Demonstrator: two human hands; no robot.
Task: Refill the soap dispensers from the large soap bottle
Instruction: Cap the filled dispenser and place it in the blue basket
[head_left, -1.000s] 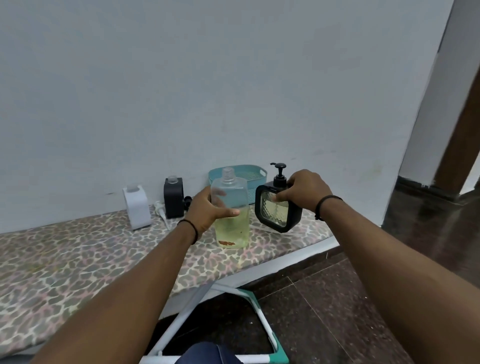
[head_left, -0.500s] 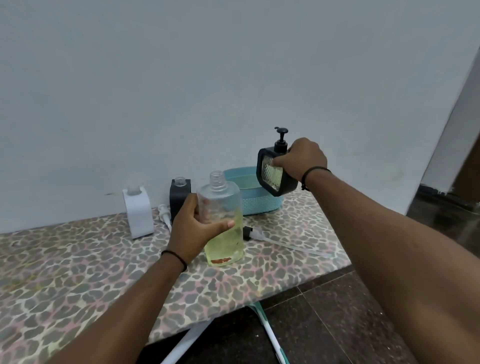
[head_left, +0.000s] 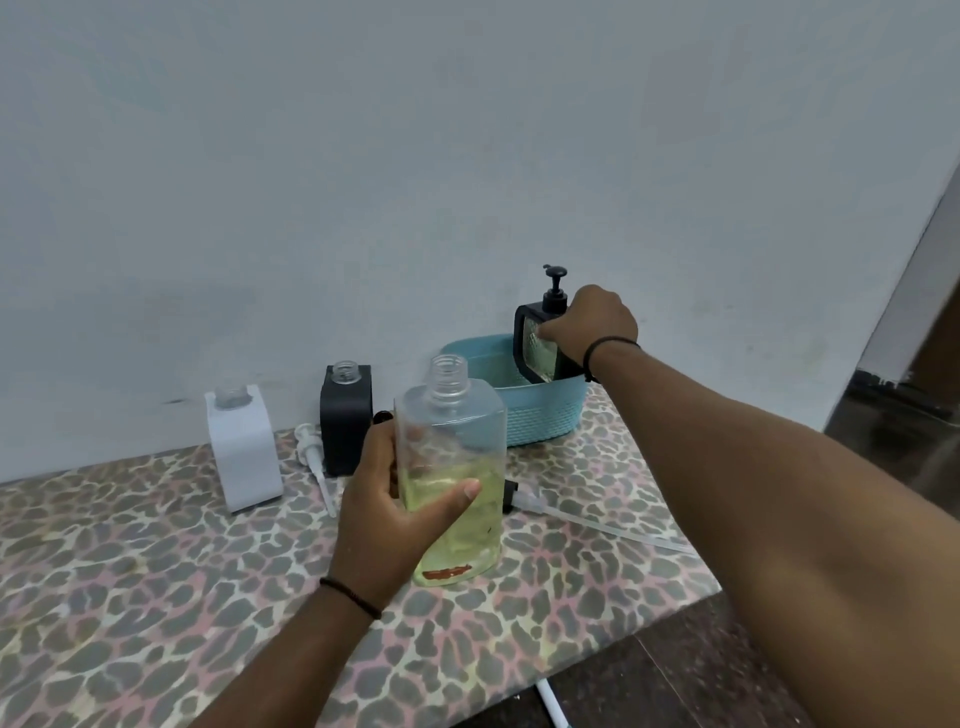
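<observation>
The left hand (head_left: 387, 512) grips the clear, uncapped large soap bottle (head_left: 451, 467), half full of yellow soap; the right hand (head_left: 589, 325) clasps a black-framed dispenser (head_left: 535, 345).

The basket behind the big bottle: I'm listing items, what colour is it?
The basket is light blue-teal with a woven texture, shown best in the head view, its only view.
</observation>
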